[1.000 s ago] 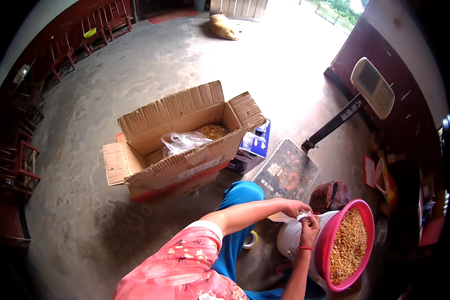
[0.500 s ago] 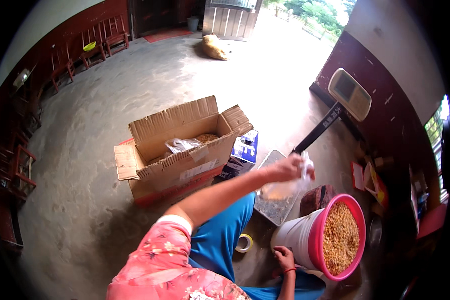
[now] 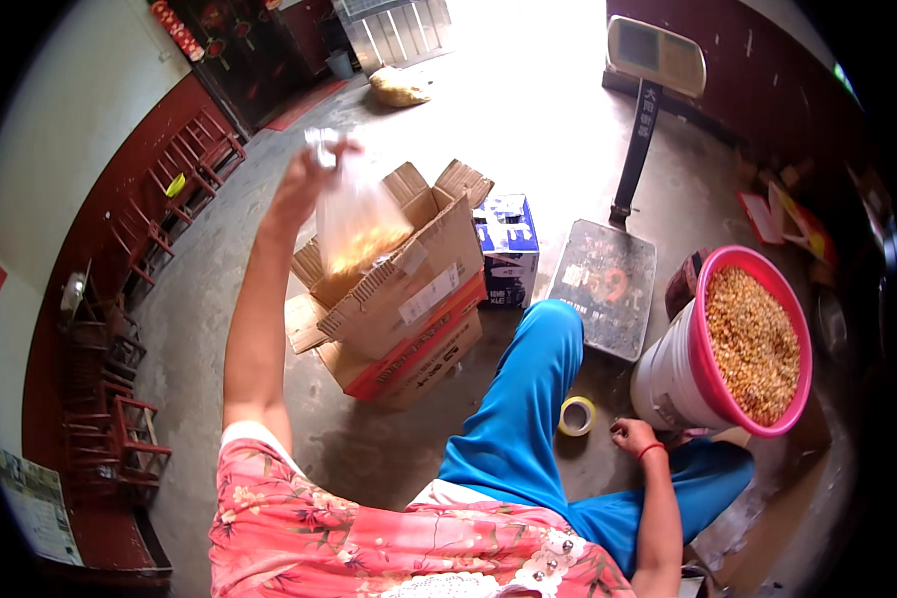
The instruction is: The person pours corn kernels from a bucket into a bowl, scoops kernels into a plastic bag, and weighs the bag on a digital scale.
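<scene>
My left hand [image 3: 309,184] is raised over the opened cardboard box [image 3: 429,289], closed round the gathered neck of a clear plastic bag [image 3: 354,214]. Yellow corn kernels fill the bag's bottom, which hangs at the box's opening and hides most of its inside. Low on the right, my right hand [image 3: 634,437], with a red band at the wrist, is curled closed by the base of a white bucket [image 3: 668,374]. What its fingers hold, if anything, cannot be seen. The bucket has a pink rim, tilts towards me and brims with corn kernels [image 3: 752,344].
A platform scale [image 3: 603,284] with a display on a black post stands beyond my knee. Beside the cardboard box is a blue and white carton [image 3: 508,249]. A tape roll [image 3: 576,417] lies between my legs. Wooden chairs [image 3: 184,169] line the left wall; a tan sack-like shape [image 3: 401,88] lies farther off.
My left hand has carried the bag of corn from above the scale leftward to over the cardboard box. My right hand stays low beside the bucket. The view has turned.
</scene>
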`<control>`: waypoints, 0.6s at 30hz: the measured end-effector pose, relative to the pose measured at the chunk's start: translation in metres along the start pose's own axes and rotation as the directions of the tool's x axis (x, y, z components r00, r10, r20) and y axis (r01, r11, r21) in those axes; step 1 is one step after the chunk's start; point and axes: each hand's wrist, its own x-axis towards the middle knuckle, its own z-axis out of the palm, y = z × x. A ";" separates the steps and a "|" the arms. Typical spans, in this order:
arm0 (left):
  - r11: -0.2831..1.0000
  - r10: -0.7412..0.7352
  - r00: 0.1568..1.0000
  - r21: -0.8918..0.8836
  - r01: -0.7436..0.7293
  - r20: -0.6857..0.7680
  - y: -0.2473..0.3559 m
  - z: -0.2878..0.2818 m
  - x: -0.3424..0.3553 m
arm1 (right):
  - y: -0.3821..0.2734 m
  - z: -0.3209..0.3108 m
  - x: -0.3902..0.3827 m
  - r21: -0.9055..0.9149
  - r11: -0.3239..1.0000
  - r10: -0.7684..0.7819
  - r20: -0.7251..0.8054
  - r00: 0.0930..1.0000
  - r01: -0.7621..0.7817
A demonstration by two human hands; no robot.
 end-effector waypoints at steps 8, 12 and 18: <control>0.807 -0.547 0.832 0.320 0.496 0.091 -0.071 -0.010 -0.098 | -0.003 -0.006 -0.009 -0.017 0.997 0.069 0.009 0.998 -0.069; 0.925 -0.378 0.925 0.015 0.379 -0.020 -0.051 -0.006 -0.099 | 0.001 -0.002 -0.008 -0.026 0.996 0.087 0.016 0.996 -0.087; 0.756 -0.412 0.904 -0.512 0.408 0.113 -0.038 0.008 -0.105 | 0.001 -0.001 -0.008 -0.032 0.996 0.090 0.024 0.996 -0.089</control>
